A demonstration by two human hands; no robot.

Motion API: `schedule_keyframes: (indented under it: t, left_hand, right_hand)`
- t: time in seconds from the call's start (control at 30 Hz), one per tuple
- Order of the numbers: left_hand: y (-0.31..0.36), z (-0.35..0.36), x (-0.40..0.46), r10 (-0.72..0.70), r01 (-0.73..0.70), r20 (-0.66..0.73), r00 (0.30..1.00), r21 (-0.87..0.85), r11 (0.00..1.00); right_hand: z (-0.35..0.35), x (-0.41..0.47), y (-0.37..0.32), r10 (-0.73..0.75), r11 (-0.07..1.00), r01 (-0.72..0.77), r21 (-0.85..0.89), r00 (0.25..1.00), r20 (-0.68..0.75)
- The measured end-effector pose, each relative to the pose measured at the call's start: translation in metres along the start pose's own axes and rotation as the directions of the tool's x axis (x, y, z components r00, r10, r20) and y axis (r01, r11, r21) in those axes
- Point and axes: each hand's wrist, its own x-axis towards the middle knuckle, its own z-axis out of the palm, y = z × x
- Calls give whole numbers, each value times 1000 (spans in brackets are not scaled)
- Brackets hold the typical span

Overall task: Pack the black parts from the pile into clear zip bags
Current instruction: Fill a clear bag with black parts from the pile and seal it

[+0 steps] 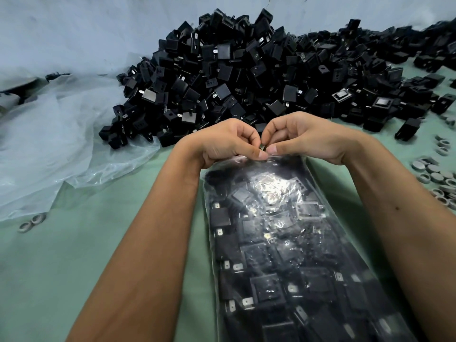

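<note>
— What lies around the pale green counter [74, 267]?

— At its far side, a big pile of black square plastic parts [246, 77]. Left of the pile, a crumpled clear plastic sheet [61, 144].

— And nearer than the pile?

— A long clear zip bag [283, 243], full of black parts, lying flat on the counter. The left hand [227, 141] and right hand [303, 137] meet at its far edge, fingers curled, thumbs and forefingers pinching the seal. Small grey rings [434, 176] lie right of the bag.
</note>
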Motion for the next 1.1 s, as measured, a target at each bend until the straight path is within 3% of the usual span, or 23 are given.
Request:
schedule_keyframes:
  t: [0.37,0.67,1.1]
  left_hand:
    - [-3,-1,0,36,-39,-46,998,-64,997]
    - [-3,-5,-6,-93,94,-14,996,43,995]
    - [-4,-5,-2,-44,44,-3,999,65,997]
  right_hand:
    - [3,-2,-4,6,999,-6,33,1000,17]
    - [7,-2,-10,90,984,-86,-158,996,22]
    - [-5,-12,-16,171,945,-171,-277,985,-25]
